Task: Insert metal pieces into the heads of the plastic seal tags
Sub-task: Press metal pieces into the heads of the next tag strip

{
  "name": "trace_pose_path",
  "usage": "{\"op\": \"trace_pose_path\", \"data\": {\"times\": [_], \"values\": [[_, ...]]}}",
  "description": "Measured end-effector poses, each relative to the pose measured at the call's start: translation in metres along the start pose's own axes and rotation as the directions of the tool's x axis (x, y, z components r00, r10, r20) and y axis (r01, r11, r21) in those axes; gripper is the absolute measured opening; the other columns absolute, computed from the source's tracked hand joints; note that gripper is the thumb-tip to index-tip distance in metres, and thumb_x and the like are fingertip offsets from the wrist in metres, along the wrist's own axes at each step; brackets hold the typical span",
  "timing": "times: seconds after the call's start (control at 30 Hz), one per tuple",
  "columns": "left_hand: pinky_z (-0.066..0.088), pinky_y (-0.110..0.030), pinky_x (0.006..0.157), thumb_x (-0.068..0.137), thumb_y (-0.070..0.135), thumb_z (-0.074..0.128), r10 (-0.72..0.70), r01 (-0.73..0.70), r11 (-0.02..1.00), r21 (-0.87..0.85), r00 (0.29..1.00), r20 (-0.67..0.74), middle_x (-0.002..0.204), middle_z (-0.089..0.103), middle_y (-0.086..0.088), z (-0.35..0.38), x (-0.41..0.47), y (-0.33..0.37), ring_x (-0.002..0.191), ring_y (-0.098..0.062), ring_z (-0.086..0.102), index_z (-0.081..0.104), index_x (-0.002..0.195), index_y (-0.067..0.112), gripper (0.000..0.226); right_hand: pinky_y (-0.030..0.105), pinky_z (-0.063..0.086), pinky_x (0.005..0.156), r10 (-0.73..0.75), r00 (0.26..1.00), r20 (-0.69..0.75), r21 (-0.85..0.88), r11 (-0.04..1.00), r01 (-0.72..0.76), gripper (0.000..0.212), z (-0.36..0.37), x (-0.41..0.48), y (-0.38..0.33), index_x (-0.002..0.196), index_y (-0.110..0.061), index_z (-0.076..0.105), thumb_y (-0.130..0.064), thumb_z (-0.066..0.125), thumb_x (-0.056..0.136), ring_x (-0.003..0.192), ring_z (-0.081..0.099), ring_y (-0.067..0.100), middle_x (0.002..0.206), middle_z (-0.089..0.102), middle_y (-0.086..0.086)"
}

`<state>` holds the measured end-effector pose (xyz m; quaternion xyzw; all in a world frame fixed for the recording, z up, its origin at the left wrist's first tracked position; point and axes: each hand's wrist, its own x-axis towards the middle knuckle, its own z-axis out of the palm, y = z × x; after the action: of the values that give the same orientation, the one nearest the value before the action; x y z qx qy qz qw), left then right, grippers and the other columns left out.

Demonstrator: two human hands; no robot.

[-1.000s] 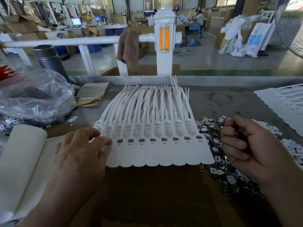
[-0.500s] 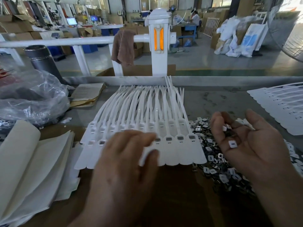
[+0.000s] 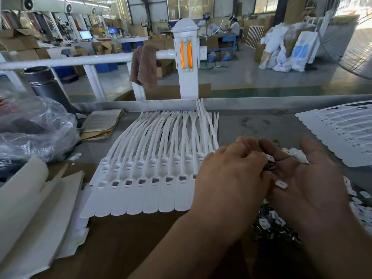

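The step in hand looks like picking an insert. The right hand (image 3: 306, 178) lies palm up, fingers loosely spread, cradling small metal pieces (image 3: 281, 184). The left hand (image 3: 231, 174) curls over that palm; whether its fingertips pinch one I cannot tell. Next, a piece must be seated in an open head of the seal tags (image 3: 141, 190) just left of those fingers. Far left, a clear plastic bag (image 3: 36, 127) holds something dark and unclear.
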<state>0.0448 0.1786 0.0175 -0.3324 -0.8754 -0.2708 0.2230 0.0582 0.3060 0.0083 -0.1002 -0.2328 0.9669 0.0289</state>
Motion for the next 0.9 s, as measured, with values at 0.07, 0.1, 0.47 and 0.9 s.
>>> {"op": "trace_pose_path", "data": {"times": [0.07,0.1,0.47,0.9], "values": [[0.049,-0.034,0.077,0.089,0.032,0.059,0.007,-0.007,1.0,-0.001,1.0,0.014,0.094,0.062,0.006,0.003,0.003,0.0,0.086,-0.013,0.056,0.071,0.093,0.025,0.015,0.027,0.057,0.069,-0.006,1.0,-0.024,-0.032,0.999,0.005,0.062,-0.002,0.003,-0.001,0.097,0.003,0.067,-0.056,0.05,0.089,0.083,0.074,0.03,0.11,0.071,0.025],[0.049,-0.035,0.076,0.089,0.032,0.057,0.01,-0.01,1.0,0.001,0.999,0.031,0.094,0.062,0.006,0.005,0.005,0.001,0.086,-0.013,0.057,0.071,0.093,0.026,0.016,0.03,0.051,0.086,-0.001,0.999,-0.041,-0.061,0.998,-0.002,0.061,-0.004,0.004,-0.001,0.097,0.001,0.068,-0.057,0.051,0.085,0.088,0.073,0.03,0.114,0.07,0.025],[0.043,-0.029,0.07,0.095,0.03,0.048,-0.118,0.119,0.992,-0.038,0.992,0.041,0.093,0.062,0.007,0.016,0.011,0.002,0.082,-0.011,0.056,0.064,0.094,0.025,0.017,0.04,0.062,0.07,0.066,0.996,-0.065,-0.072,0.995,-0.07,0.054,-0.006,0.007,0.002,0.101,-0.004,0.065,-0.054,0.046,0.093,0.08,0.074,0.031,0.103,0.073,0.021],[0.048,-0.014,0.056,0.096,0.032,0.049,-0.254,0.274,0.891,-0.363,0.962,0.101,0.079,0.06,0.02,0.007,0.003,0.0,0.073,0.003,0.059,0.053,0.09,0.035,0.008,0.015,0.036,0.038,0.023,0.986,-0.165,-0.077,0.996,-0.037,0.045,-0.011,0.012,0.004,0.109,-0.001,0.062,-0.043,0.049,0.098,0.055,0.064,0.02,0.103,0.069,0.021]]}}
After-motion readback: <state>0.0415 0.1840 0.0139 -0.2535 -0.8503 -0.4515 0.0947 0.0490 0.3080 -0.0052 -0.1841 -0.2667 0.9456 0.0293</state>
